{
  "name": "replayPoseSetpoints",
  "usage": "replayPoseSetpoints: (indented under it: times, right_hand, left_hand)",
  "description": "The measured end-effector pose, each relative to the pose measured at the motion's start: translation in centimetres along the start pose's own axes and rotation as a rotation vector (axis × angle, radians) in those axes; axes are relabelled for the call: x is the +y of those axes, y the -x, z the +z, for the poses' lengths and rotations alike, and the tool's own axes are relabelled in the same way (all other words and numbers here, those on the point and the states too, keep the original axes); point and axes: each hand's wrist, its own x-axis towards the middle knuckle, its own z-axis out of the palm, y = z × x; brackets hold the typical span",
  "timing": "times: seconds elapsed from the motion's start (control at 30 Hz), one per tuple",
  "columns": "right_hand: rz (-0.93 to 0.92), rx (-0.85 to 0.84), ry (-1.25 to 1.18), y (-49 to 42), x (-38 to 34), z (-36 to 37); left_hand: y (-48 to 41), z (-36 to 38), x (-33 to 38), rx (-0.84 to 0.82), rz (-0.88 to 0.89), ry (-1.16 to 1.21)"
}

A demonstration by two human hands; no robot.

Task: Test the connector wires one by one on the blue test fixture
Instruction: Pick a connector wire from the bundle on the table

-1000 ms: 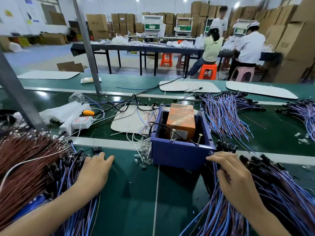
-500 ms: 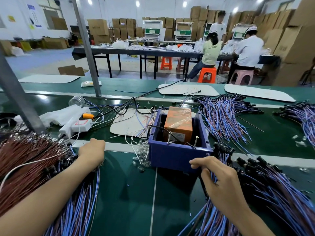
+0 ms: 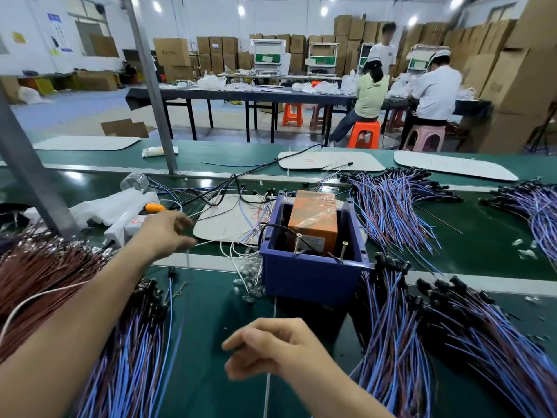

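Belt (image 3: 208, 351); left hand (image 3: 164, 233) now farther forward

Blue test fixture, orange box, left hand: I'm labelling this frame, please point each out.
blue test fixture (image 3: 313, 282): head view, front wall.
orange box (image 3: 315, 218): head view, front face.
left hand (image 3: 164, 233): head view, back of the hand.

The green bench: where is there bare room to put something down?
Bare green lies before the blue test fixture, between the left wire bundle and right wire bundle, under the right hand. Crowded left of the fixture: loose white wires and small bulbs.
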Motion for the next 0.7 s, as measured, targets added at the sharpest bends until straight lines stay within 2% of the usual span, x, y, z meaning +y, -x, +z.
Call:
replayPoseSetpoints:
  times: [0.07,0.13,0.2,0.27,0.33,0.4,0.5,0.57,0.7]
  right_hand:
    - [0.077,-0.024,-0.164,-0.8,-0.6,1.1]
    - [0.137,-0.028,-0.303,-1.5,-1.6,1.7]
    - [0.133,0.015,-0.415,-1.9,-3.3,1.8]
    - [0.09,0.119,-0.596,-1.7,-5.1,1.3]
    - [0.005,0.268,-0.77,-0.8,-6.6,0.2]
    - [-0.123,0.443,-0.877,0.4,-7.8,-1.3]
    - [-0.318,0.641,-0.943,2.3,-9.0,-3.8]
    - [-0.405,0.695,-0.914,3.1,-9.7,-4.9]
    - [-0.596,0.897,-0.795,3.7,-10.5,-6.7]
  left_hand:
    - [2.0,-1.4,3.4,0.048,0.155,0.236]
    - [5.1,-2.7,6.9,0.002,0.309,0.545]
    - [8.0,-3.6,9.4,-0.078,0.473,0.663]
    - [10.3,-4.0,10.3,-0.184,0.641,0.674]
    - [11.8,-3.8,10.0,-0.241,0.849,0.546]
    - [12.8,-3.3,8.7,-0.27,0.976,0.453]
    - [13.4,-2.4,6.2,-0.233,1.02,0.431]
    - [13.3,-1.9,4.6,-0.212,0.956,0.46]
    - [12.8,-1.2,2.5,-0.291,0.821,0.468]
